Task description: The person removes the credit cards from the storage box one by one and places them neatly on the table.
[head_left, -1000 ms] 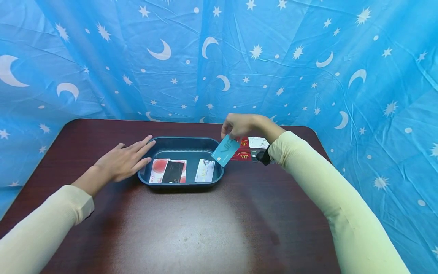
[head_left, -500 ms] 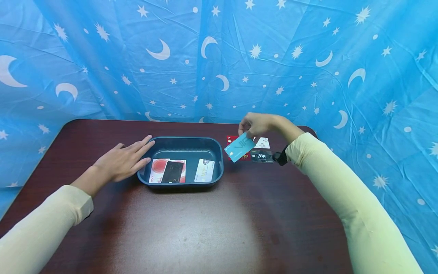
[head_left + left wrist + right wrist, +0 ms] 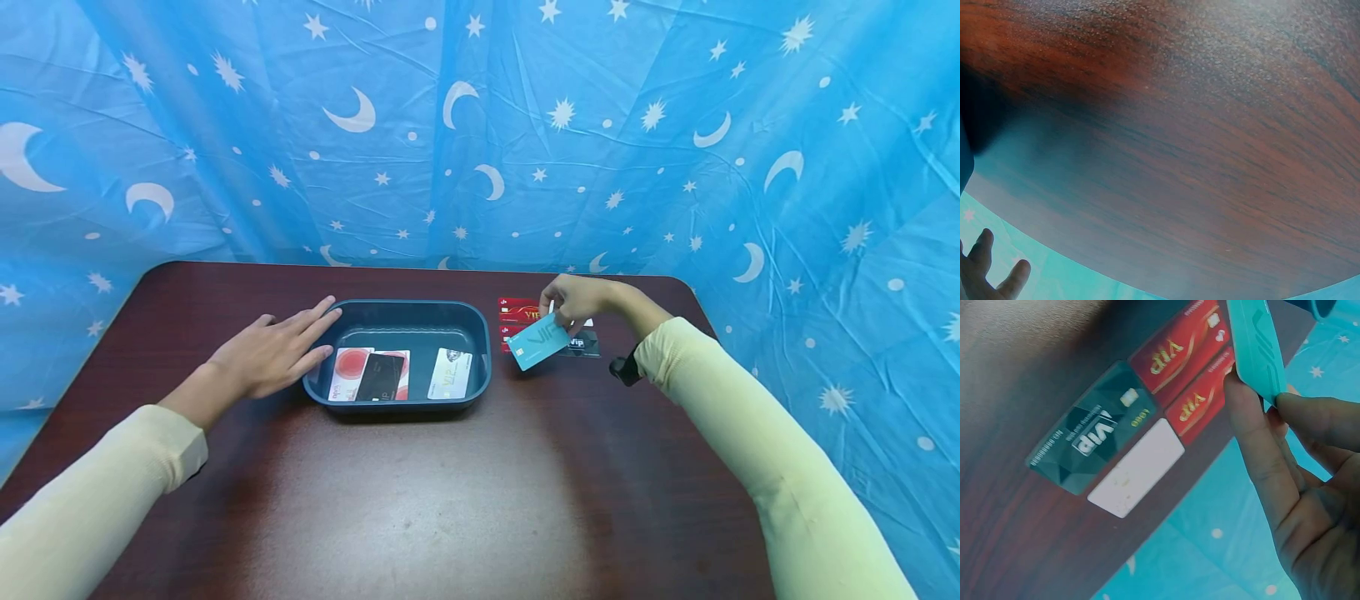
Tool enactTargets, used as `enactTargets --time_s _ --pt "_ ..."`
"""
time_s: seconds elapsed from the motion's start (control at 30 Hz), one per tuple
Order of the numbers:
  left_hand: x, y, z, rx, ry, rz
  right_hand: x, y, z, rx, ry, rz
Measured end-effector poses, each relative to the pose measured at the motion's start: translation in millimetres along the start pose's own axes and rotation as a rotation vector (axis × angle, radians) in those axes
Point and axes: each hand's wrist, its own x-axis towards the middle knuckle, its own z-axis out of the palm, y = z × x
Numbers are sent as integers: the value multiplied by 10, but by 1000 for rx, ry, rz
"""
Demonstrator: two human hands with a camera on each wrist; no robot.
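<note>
My right hand pinches a turquoise VIP card by one corner between thumb and fingers. The card hangs tilted in front of cards laid on the table: two red VIP cards, a dark green VIP card and a white card. Fingers straight, my left hand rests at the left rim of a dark blue tray. Inside the tray, a black card overlaps a white card with red circles. Another white VIP card lies at the tray's right side.
The dark wood-grain table has rounded far corners. A blue curtain with white moons and stars hangs right behind its far edge. The laid-out cards sit just right of the tray.
My right hand has carried the turquoise card rightward, away from above the tray's right rim, then lowered it toward the cards on the table. My left hand stays put.
</note>
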Motion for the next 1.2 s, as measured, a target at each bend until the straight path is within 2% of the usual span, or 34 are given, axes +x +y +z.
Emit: enactTargets --time_s 0.17,0.4,0.67,0.93,1.2 --pt "3 4 0 -2 2 -1 62 178 56 21 -4 -73" --pt "2 7 -6 -10 1 3 100 273 232 14 59 -39" --pt "3 5 -7 -3 -2 -5 113 358 329 43 109 -11" --pt "0 10 -14 -6 -1 -4 112 464 399 114 70 13" --pt "1 13 -17 -8 -6 -7 119 539 448 139 49 60"
